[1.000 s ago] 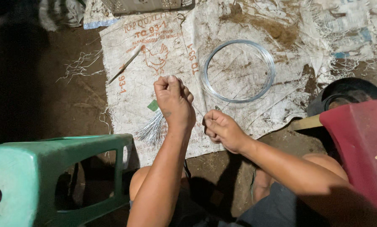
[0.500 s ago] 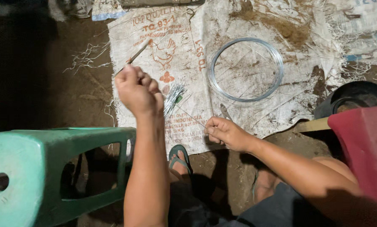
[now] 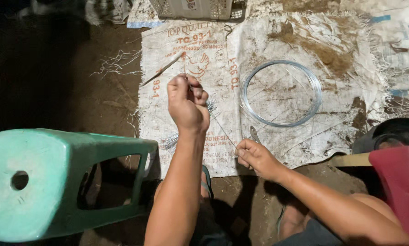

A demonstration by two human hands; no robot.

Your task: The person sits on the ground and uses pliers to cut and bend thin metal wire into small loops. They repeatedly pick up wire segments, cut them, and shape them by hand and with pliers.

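While you crouch over the woven sack [image 3: 277, 41] spread on the dirt, your left hand [image 3: 187, 105] is raised w/ fingers curled tight, pinching the upper end of a thin strand [image 3: 222, 129], prob. clear line or fine wire, hard to tell in this light. Your right hand [image 3: 255, 157] sits lower, near the sack's front edge, fingers pressed together on the strand's other end, so it runs taut btwn both hands. A small metal tool [image 3: 254, 134] lies just beside your right hand on the sack. A loose bunch of pale fibres [image 3: 169, 142] lies below your left wrist. A coil of clear line [image 3: 247, 107] lies on the sack to the right, apart from both hands. A thin stick [image 3: 162, 69] lies upper left. A green plastic stool [image 3: 54, 182] is at your left; a red object [image 3: 400, 182] at your right.
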